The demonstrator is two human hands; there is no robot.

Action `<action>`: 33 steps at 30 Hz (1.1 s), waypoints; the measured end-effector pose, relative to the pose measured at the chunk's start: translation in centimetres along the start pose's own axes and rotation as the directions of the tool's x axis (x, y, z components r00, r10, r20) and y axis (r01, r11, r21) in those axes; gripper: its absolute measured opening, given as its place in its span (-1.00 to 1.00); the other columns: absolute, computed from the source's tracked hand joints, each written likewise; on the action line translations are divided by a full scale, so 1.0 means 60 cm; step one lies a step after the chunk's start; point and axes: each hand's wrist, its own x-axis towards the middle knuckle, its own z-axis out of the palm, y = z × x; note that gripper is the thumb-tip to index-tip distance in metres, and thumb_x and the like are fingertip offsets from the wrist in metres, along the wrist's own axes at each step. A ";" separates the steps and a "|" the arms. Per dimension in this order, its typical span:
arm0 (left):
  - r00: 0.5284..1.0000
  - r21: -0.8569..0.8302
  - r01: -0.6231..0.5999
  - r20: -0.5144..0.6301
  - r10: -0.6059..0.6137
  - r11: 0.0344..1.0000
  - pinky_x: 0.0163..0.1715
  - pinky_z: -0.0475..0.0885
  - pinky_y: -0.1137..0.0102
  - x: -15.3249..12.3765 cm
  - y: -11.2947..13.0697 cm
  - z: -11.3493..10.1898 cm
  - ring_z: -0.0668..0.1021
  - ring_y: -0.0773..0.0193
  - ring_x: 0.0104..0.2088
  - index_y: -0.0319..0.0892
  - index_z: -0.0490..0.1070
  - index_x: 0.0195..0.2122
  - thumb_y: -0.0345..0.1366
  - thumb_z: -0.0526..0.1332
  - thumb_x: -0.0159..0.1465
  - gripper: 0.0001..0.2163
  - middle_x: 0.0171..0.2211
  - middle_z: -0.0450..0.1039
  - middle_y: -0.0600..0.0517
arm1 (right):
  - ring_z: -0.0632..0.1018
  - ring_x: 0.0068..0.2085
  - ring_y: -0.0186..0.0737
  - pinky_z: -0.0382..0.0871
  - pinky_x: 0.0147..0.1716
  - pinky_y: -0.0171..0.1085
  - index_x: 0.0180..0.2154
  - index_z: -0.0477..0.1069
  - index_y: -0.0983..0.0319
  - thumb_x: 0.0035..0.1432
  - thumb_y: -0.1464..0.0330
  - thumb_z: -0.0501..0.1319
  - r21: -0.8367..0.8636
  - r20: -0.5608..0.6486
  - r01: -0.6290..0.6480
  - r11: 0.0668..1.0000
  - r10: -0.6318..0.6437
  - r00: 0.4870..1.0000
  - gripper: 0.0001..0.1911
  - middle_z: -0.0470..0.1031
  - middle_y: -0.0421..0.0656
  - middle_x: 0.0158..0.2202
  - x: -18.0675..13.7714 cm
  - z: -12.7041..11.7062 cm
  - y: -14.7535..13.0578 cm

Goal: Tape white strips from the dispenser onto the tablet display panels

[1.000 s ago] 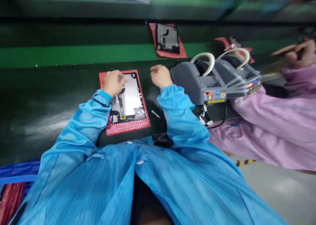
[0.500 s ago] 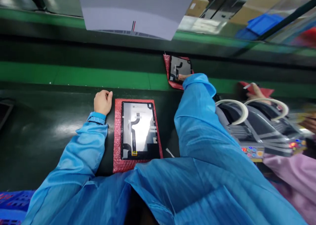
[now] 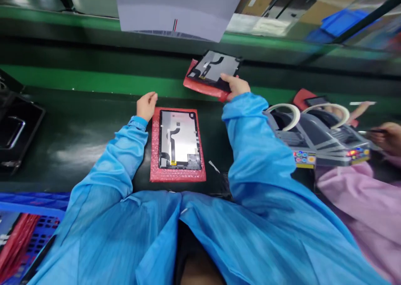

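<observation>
My right hand grips a tablet screen panel, its thumb on the grey back and its fingers underneath. A red bubble-wrap bag is held under that panel, which is tilted over the green strip. A second screen panel, with a black ribbon cable and a yellow-edged connector, lies back side up on a red bubble-wrap sheet in front of me. My left hand is at that sheet's far left corner, fingers curled together with nothing visible in them.
Two grey tape dispensers with white rolls stand at right, beside a co-worker's pink sleeve and hand. A blue basket with red wrap is at lower left. A black device sits at left; a white strip lies near the panel.
My right hand has lifted the far panel with its red bag and brought it left, turning it. My left hand's fingers have drawn together near the sheet's corner. The view has shifted.
</observation>
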 end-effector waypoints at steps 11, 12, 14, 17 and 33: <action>0.865 -0.459 0.478 0.397 -0.308 0.749 -0.29 0.51 0.37 -0.175 0.058 0.036 0.57 0.28 -0.47 -0.26 0.46 -0.40 -0.51 0.19 0.25 -0.89 -0.57 0.49 0.11 | 0.49 -0.37 -0.25 0.47 -0.29 -0.19 -0.36 0.32 0.19 -0.18 -0.01 0.41 -0.313 -0.250 0.022 0.949 -0.105 0.963 -0.50 0.39 -0.22 -0.49 -0.371 -0.038 0.054; 0.857 -0.458 0.490 0.407 -0.316 0.742 -0.29 0.51 0.38 -0.187 0.053 0.034 0.56 0.29 -0.48 -0.25 0.46 -0.40 -0.52 0.17 0.25 -0.88 -0.57 0.49 0.11 | 0.46 -0.42 -0.27 0.46 -0.34 -0.21 -0.38 0.33 0.19 -0.12 -0.05 0.36 -0.324 -0.226 -0.012 0.946 -0.065 0.972 -0.51 0.36 -0.23 -0.53 -0.379 -0.039 0.060; 0.846 -0.453 0.503 0.432 -0.312 0.736 -0.30 0.50 0.40 -0.204 0.048 0.028 0.55 0.31 -0.48 -0.24 0.45 -0.41 -0.51 0.17 0.24 -0.88 -0.56 0.49 0.10 | 0.39 -0.52 -0.32 0.41 -0.43 -0.24 -0.45 0.34 0.21 -0.06 -0.09 0.29 -0.279 -0.094 -0.110 0.954 0.087 0.992 -0.52 0.31 -0.25 -0.60 -0.388 -0.030 0.070; 0.855 -0.389 0.464 0.432 -0.287 0.796 -0.31 0.48 0.39 -0.209 0.043 0.017 0.54 0.29 -0.46 -0.22 0.44 -0.43 -0.43 0.18 0.27 -0.87 -0.52 0.50 0.08 | 0.39 -0.51 -0.35 0.40 -0.42 -0.28 -0.48 0.36 0.21 -0.13 0.02 0.35 -0.106 -0.010 -0.173 0.979 0.173 0.985 -0.59 0.37 -0.26 -0.57 -0.397 -0.001 0.080; 0.942 0.757 -0.044 0.249 -0.227 0.651 -0.04 0.38 0.31 -0.193 0.042 -0.042 0.55 0.00 0.03 -0.27 0.50 -0.05 -0.23 -0.15 0.48 -0.57 -0.03 0.54 -0.22 | 0.52 -0.35 -0.18 0.44 -0.26 -0.16 -0.25 0.44 0.27 -0.10 -0.07 0.25 -0.073 0.018 -0.050 0.996 0.051 0.999 -0.44 0.54 -0.12 -0.41 -0.403 0.028 0.121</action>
